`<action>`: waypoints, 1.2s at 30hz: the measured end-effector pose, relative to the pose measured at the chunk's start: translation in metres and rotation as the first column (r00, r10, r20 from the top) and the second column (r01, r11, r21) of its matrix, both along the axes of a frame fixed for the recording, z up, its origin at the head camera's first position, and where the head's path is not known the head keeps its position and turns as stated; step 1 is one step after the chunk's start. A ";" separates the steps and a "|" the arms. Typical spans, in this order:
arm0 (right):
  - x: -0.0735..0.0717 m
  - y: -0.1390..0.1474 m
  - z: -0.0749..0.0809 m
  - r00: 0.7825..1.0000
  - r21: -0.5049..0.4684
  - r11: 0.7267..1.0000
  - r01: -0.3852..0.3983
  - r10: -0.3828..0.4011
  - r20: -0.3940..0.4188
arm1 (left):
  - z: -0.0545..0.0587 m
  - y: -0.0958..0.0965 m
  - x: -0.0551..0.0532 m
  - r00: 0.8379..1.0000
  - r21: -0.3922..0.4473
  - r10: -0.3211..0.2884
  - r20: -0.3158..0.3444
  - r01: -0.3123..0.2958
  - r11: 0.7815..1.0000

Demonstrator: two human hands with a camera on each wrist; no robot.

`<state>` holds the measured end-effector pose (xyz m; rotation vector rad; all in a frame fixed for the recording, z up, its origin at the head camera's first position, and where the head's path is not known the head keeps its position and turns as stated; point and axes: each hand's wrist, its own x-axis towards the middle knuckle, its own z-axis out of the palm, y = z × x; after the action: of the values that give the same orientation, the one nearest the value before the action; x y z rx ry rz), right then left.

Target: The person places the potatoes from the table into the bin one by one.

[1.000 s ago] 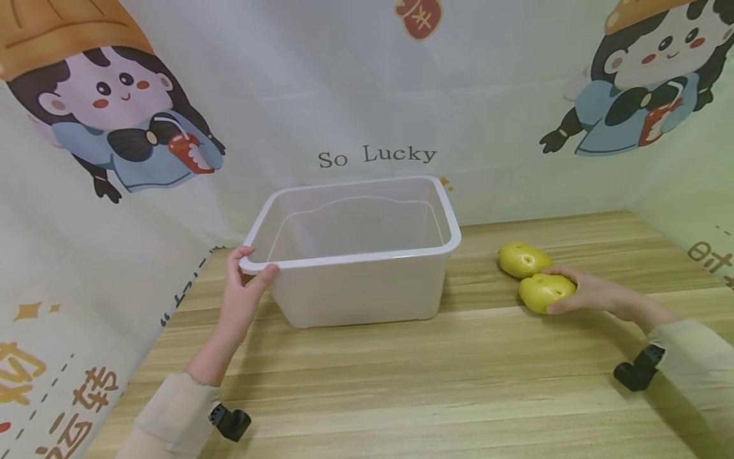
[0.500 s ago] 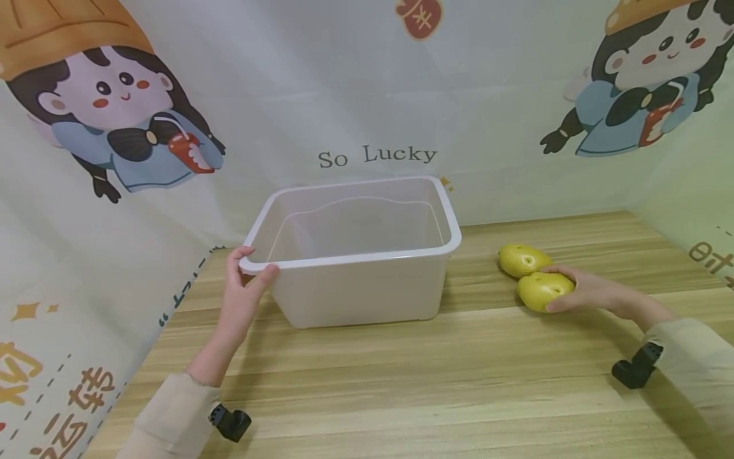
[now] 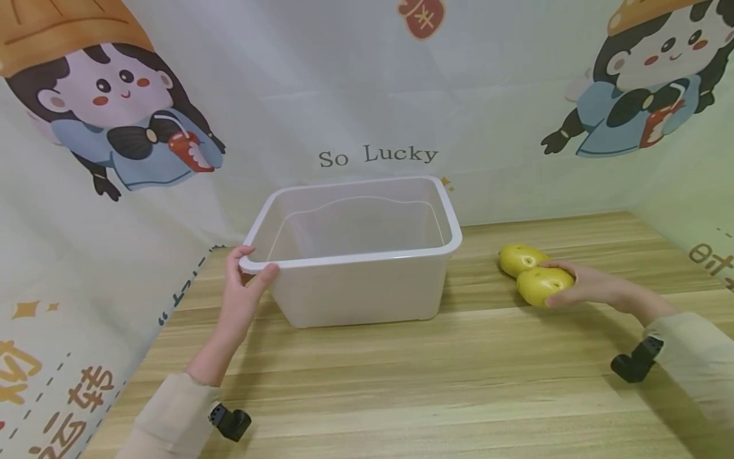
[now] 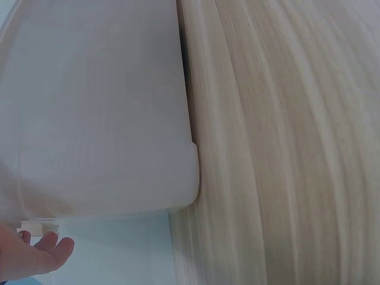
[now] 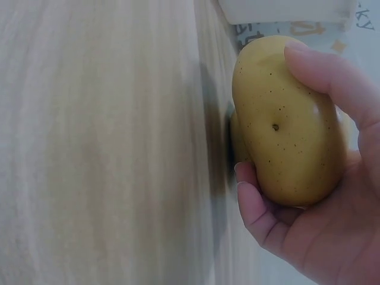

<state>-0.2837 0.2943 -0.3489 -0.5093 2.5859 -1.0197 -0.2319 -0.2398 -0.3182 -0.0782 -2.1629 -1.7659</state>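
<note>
My left hand (image 3: 245, 293) grips the front left corner of a white plastic bin (image 3: 358, 293), thumb on the outer front and fingers at the side rim. In the left wrist view, the bin's wall (image 4: 101, 113) fills the left part, with fingertips at the lower left. My right hand (image 3: 596, 288) holds a yellow potato (image 3: 538, 287) between thumb and fingers. The right wrist view shows this speckled potato (image 5: 285, 124) just off the tabletop, a shadow beside it. Behind it a second yellow potato (image 3: 515, 257) lies on the table, partly covered by the first in the head view.
The bin stands upright near the back of the wood-grain table (image 3: 401, 382), its visible inside bare. A printed cloth (image 3: 367, 102) with cartoon figures hangs behind and along both sides. Each sleeve cuff carries a small black camera (image 3: 230, 422).
The right hand has raised the front potato slightly, and it now overlaps more of the one behind. The left hand and the bin have stayed put.
</note>
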 end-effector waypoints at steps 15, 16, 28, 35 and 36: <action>-0.004 -0.005 0.011 1.000 0.038 0.999 0.007 -0.007 0.005 | 0.000 -0.001 0.001 1.000 0.001 0.001 0.014 -0.001 1.000; -0.004 -0.005 0.012 1.000 0.040 0.999 0.007 -0.007 0.002 | 0.000 -0.001 0.001 1.000 0.002 0.001 0.012 -0.001 1.000; -0.008 -0.010 0.022 1.000 0.037 0.999 -0.002 0.003 -0.024 | -0.001 -0.002 -0.001 1.000 -0.004 -0.002 0.012 0.002 1.000; -0.011 -0.011 0.027 0.999 0.058 0.998 -0.007 0.009 -0.032 | 0.000 -0.001 0.000 1.000 -0.009 -0.004 0.012 0.004 1.000; -0.011 -0.011 0.028 0.999 0.056 0.998 -0.010 0.012 -0.034 | 0.000 -0.002 0.000 1.000 -0.013 -0.003 0.013 0.003 1.000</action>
<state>-0.2948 0.2831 -0.3206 -0.5309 2.6301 -0.9402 -0.2323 -0.2413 -0.3186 -0.0739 -2.1843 -1.7588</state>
